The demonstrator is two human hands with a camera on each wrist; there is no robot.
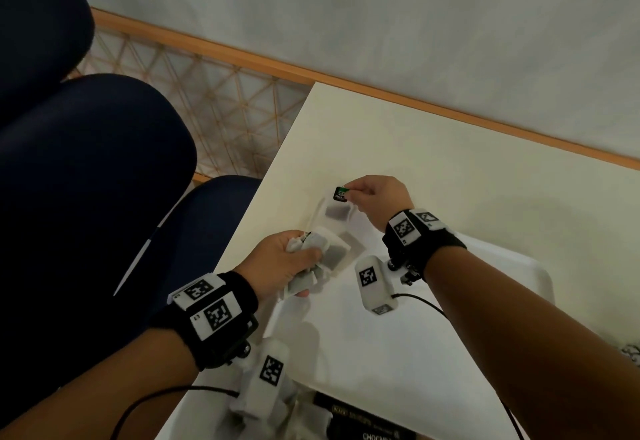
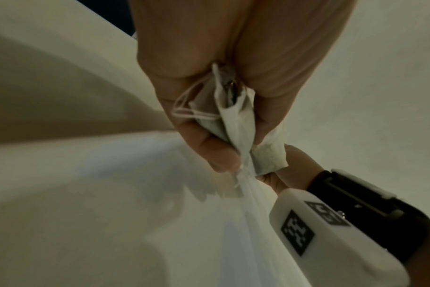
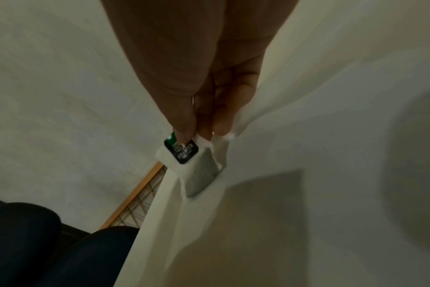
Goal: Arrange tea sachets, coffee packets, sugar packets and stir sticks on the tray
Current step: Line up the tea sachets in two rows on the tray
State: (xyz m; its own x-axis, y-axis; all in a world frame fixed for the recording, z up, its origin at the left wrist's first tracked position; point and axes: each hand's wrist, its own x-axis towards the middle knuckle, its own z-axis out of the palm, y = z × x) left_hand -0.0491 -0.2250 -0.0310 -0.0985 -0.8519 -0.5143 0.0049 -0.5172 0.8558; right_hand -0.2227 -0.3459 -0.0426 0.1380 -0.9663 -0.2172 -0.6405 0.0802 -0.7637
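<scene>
Several tea bags point(image 1: 313, 259) are clutched in the left hand point(image 1: 277, 266) above the white tray point(image 1: 381, 353). Right hand point(image 1: 377, 197) pinches one tea bag tag point(image 1: 340, 194), its bag point(image 1: 337, 213) resting at the tray's far corner on the table point(image 1: 450, 162).

Head view: from above, facing down and forward over both hands. Left wrist view: close under left hand point(image 2: 233, 81), facing along its fingers. Right wrist view: same under right hand point(image 3: 197, 68). All share the tray point(image 1: 398, 346) rim by the fingertips

Office-like room; navy chairs point(image 1: 86, 162) (padded), pale table point(image 1: 450, 176).
</scene>
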